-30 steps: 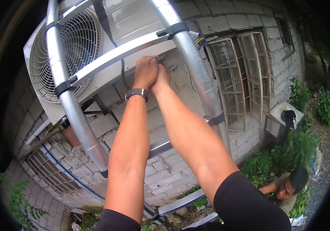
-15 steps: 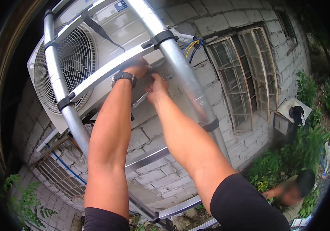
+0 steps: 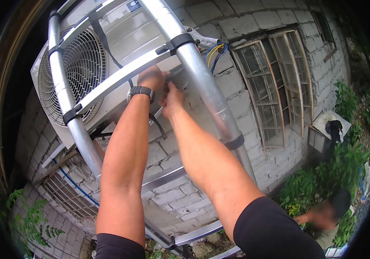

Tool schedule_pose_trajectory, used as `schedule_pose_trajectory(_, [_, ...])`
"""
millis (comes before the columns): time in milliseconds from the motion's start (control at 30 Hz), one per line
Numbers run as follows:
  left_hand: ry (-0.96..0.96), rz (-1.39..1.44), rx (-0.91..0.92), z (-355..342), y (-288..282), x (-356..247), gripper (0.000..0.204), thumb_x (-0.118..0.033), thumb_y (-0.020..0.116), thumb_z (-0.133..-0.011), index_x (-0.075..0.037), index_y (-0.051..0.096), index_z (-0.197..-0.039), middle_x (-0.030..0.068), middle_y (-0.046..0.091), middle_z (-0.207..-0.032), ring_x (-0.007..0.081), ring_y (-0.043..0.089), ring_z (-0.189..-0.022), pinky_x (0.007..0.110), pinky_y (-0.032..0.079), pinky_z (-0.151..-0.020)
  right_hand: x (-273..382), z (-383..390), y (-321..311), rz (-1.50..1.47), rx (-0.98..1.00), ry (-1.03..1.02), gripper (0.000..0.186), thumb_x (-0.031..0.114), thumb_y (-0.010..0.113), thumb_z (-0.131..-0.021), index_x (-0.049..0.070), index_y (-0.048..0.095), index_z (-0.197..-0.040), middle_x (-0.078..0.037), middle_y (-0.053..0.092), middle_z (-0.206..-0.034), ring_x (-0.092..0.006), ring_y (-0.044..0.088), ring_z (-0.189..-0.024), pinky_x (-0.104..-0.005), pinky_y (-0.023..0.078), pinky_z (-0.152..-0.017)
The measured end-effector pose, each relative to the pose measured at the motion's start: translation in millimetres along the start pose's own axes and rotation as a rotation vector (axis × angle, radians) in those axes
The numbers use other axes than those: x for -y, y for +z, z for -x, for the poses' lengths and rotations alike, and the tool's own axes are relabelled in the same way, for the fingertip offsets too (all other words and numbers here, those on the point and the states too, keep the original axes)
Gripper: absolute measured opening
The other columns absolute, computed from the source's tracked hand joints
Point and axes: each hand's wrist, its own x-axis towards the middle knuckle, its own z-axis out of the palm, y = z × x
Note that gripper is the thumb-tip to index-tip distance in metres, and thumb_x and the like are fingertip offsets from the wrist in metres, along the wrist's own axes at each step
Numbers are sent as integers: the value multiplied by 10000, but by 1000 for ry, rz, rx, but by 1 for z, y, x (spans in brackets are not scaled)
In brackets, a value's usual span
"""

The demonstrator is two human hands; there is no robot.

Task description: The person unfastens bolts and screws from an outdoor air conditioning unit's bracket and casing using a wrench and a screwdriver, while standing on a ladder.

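Both my arms reach up between the ladder's rails to the lower edge of a white outdoor air-conditioner unit (image 3: 126, 36). My left hand (image 3: 151, 78), with a dark watch (image 3: 142, 91) at its wrist, is closed at that lower edge, its fingertips partly hidden. Just below and to the right, my right hand (image 3: 174, 100) is wrapped around a slim silver hand tool (image 3: 157, 114), whose shaft sticks out down and left. The two hands' fingertips almost meet. A black strap (image 3: 100, 32) hangs across the unit and passes behind the ladder rung and my left wrist.
An aluminium ladder (image 3: 206, 82) stands before the block wall (image 3: 174, 203). Loose yellow and blue wires (image 3: 216, 54) stick out beside the right rail. A glass window (image 3: 258, 95) swings outward at the right. Below, a person (image 3: 325, 218) is beside green plants (image 3: 319, 181).
The black strap has swung down, its loose end now hanging below my left wrist. My right hand has shifted slightly left, with the silver tool turned a little more upright.
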Motion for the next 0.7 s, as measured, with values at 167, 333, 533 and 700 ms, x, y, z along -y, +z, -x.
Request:
schedule_pose_trajectory(167, [-48,5,14,8,-7,-10,426,-422,686,-944,-14,761,-1036,203,744,-957,321,724,-924,409,535,-864,5,-9,-5,-17,15,-38,157,276,636,-999,135,568,-994,4,548,-830,-105,378,-479,-293,290,-441])
schedule_pose_trajectory(333, [202,261,6,12,-3,15,280,-287,660,-983,-47,756,-1089,158,754,-911,242,723,-813,353,544,-785,1,-2,-2,-92,27,14,139,247,634,-992,126,573,-962,2,548,-808,-106,380,-480,-294,295,-443])
schedule_pose_trajectory(533, [211,249,176,4,-11,17,237,-231,627,-1011,-60,739,-1129,78,685,-756,144,603,-608,333,514,-655,5,-2,-3,-111,-9,-10,112,193,626,-958,103,578,-912,-8,550,-775,-108,370,-470,-304,276,-432])
schedule_pose_trajectory(700, [222,173,155,6,-13,10,263,-265,628,-1012,-41,739,-1092,91,687,-752,157,612,-610,349,505,-657,5,-3,-5,-104,-3,-8,175,208,637,-954,83,576,-847,-9,533,-689,-110,359,-445,-310,267,-425])
